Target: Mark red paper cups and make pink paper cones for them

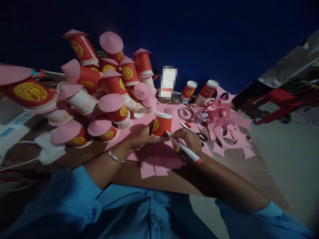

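Note:
In front of me a red paper cup [164, 124] with a yellow emblem and a white band at its top stands slightly tilted. My left hand [143, 136] is closed round its lower left side, thumb along the bottom edge. A white marker pen [187, 152] with a red end sits in the fingers of my right hand [189, 141]. Its tip touches or nearly touches the cup's lower right side. Pink paper sheets [154, 159] lie under both hands. Beyond my right hand are scissors [201, 136], partly hidden, and a roll of tape [186, 114].
Many decorated cups with pink paper cones [113, 103] are piled at the left. Two stacks of cups [207, 93] stand at the back right, beside pink paper offcuts [226, 126]. A white cloth-like item [51, 146] and cable lie left. A red stool [276, 103] is beyond the table.

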`<state>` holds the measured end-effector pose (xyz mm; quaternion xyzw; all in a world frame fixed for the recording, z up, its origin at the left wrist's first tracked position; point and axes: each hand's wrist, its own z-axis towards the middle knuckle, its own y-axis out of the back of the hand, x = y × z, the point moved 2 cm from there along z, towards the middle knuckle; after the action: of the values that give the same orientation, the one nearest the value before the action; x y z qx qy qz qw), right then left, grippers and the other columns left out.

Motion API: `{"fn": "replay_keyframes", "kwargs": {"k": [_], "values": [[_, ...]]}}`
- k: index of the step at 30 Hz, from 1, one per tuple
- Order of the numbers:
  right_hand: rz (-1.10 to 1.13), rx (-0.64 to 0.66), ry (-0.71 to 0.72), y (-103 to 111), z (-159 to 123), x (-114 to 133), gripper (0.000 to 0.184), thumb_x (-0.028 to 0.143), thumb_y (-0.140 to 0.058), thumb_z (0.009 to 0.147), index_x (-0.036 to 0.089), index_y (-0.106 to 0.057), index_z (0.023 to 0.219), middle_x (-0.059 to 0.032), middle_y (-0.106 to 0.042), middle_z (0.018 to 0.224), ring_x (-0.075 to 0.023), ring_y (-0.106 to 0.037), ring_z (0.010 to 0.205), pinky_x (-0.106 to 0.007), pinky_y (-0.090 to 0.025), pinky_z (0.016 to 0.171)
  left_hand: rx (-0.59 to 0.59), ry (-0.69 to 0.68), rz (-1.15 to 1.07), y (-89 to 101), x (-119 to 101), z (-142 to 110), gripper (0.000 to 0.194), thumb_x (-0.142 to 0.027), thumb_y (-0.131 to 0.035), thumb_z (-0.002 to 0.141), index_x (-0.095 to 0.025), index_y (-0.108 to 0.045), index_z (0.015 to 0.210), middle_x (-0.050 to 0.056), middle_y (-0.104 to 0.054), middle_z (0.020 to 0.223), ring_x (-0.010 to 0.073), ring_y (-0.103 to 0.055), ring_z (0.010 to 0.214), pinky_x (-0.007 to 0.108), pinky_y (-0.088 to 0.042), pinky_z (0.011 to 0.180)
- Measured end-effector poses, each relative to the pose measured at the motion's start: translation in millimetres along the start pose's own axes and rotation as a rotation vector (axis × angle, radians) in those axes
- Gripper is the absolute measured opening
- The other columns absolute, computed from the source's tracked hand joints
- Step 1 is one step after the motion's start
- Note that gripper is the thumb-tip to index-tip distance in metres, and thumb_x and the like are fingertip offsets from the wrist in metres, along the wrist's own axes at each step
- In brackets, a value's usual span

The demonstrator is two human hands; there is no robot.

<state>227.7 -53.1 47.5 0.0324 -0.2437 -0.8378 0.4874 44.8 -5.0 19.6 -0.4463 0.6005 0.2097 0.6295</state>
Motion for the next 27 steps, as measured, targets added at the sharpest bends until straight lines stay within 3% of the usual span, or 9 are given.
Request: {"fn": "replay_keyframes", "kwargs": {"k": [15, 27], "values": [[-0.046, -0.018, -0.009, 0.8, 1.9, 1.7, 0.008, 0.015, -0.059, 0.095, 0.022, -0.061, 0.098, 0.0003, -0.07, 0.072, -0.0143, -0.067, 0.059, -0.026, -0.05, 0.055, 0.017, -0.034, -0.075, 2.6, 1.9, 1.0, 0.079, -0.031, -0.099, 0.057, -0.019, -0.062, 0.126, 0.011, -0.078, 0.118, 0.0324, -0.075, 0.112, 0.044, -0.056, 0.101], [-0.032, 0.002, -0.001, 0.0, 2.9, 3.1, 0.008, 0.018, -0.055, 0.1, 0.023, -0.061, 0.101, 0.0006, -0.072, 0.073, -0.0139, -0.069, 0.06, -0.026, -0.052, 0.054, -0.018, -0.031, -0.052, 2.6, 3.2, 0.9, 0.088, -0.032, -0.1, 0.056, -0.019, -0.059, 0.133, 0.013, -0.077, 0.12, 0.0335, -0.073, 0.116, 0.043, -0.056, 0.1]]}}
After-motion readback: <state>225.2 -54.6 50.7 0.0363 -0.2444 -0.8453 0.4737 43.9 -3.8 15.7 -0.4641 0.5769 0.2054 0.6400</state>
